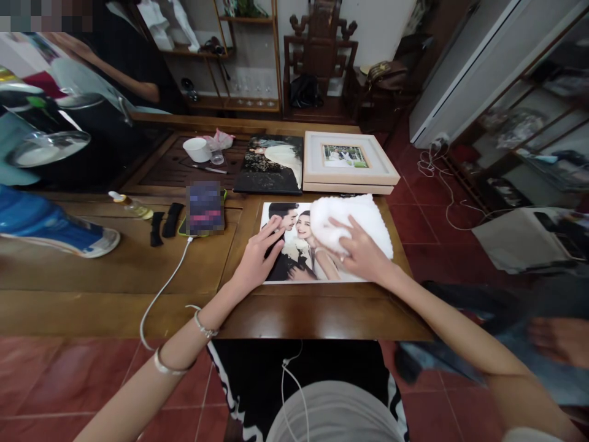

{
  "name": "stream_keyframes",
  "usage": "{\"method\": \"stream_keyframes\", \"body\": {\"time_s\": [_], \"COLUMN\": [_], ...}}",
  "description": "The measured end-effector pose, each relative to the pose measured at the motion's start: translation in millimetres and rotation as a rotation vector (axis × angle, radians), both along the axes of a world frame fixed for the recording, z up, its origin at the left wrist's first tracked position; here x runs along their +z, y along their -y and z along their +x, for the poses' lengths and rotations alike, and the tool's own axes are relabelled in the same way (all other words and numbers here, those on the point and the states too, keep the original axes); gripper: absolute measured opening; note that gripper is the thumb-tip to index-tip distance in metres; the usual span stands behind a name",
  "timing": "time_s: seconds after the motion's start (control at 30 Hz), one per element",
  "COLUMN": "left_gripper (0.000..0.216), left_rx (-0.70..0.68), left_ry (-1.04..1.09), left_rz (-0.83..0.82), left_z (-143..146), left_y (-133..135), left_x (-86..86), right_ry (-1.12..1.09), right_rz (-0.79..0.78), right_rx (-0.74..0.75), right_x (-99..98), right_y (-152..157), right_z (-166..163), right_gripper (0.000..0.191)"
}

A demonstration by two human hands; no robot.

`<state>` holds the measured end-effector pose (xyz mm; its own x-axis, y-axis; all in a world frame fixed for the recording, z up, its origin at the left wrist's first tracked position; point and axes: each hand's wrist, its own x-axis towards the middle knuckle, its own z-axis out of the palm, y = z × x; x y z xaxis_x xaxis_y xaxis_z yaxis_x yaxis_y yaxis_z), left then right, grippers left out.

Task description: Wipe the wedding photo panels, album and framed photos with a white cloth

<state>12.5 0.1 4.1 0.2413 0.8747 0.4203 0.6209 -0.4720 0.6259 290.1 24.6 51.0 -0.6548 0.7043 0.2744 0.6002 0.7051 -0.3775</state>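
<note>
A photo print (294, 245) of a couple lies flat near the table's front edge. My left hand (262, 255) rests on its left side, fingers stretched out and nothing held. A fluffy white cloth (375, 224) covers the right part of the print. On top of that cloth is my right hand (359, 248), two fingers extended and the others curled into the fabric, pressing it against the picture. What the cloth covers is hidden.
Behind the print are a dark photo panel (271, 175) and pale framed pictures (381, 166). Left are a phone (205, 209) on a white cable, a small dropper bottle (133, 207) and black strips (172, 220). A white cup (197, 149) stands further back. People are nearby at both sides.
</note>
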Motion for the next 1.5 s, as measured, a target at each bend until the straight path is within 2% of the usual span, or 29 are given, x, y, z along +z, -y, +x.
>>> {"method": "stream_keyframes", "body": {"time_s": [0.17,0.23,0.3,0.4,0.5,0.67,0.77,0.83,0.97,1.13,1.27,1.37,1.5], "left_gripper": [0.044,0.044,0.045,0.046,0.046,0.046,0.045,0.044,0.044,0.043,0.044,0.045,0.045], "left_rx": [-0.018,-0.018,-0.023,-0.034,-0.034,-0.029,-0.028,-0.031,-0.034,-0.022,-0.026,-0.030,-0.024], "left_ry": [-0.020,-0.031,-0.040,-0.043,-0.054,-0.081,-0.073,-0.060,-0.036,-0.022,-0.027,-0.046,-0.054], "left_rz": [-0.015,-0.024,-0.033,-0.040,-0.042,-0.054,-0.051,-0.042,-0.029,-0.024,-0.027,-0.022,-0.034], "left_z": [-0.3,-0.7,-1.3,-2.3,-2.9,-3.3,-2.9,-2.5,-1.4,-0.5,-0.6,-1.4,-2.6], "left_y": [-1.4,-1.4,-1.3,-1.4,-1.8,-2.2,-1.9,-1.7,-1.6,-1.5,-1.1,-1.4,-2.3], "left_x": [-2.1,-2.5,-2.6,-2.8,-3.3,-3.5,-2.4,-1.5,-1.1,-1.1,0.0,-1.0,-4.9], "right_ry": [0.067,0.075,0.071,0.044,0.023,-0.003,-0.024,-0.037,-0.044,0.000,0.023,0.014,-0.025], "right_rz": [-0.098,-0.134,-0.140,-0.096,-0.062,-0.110,-0.115,-0.112,-0.080,-0.080,-0.111,-0.113,-0.094], "right_rx": [0.218,0.264,0.289,0.243,0.117,-0.102,-0.185,-0.219,-0.129,0.083,0.169,0.185,0.028], "right_x": [10.5,14.7,15.8,12.5,8.3,7.9,9.7,9.7,5.8,6.8,11.9,12.8,12.0], "right_y": [79.9,93.9,93.1,68.8,28.6,-38.1,-59.7,-61.7,-32.0,50.4,106.3,113.7,74.1], "right_z": [2.0,4.5,7.5,10.5,10.2,4.6,-1.6,-5.2,-5.3,3.9,7.9,10.5,15.7], "right_gripper": [0.017,0.016,0.017,0.018,0.023,0.039,0.044,0.045,0.037,0.024,0.020,0.021,0.028]}}
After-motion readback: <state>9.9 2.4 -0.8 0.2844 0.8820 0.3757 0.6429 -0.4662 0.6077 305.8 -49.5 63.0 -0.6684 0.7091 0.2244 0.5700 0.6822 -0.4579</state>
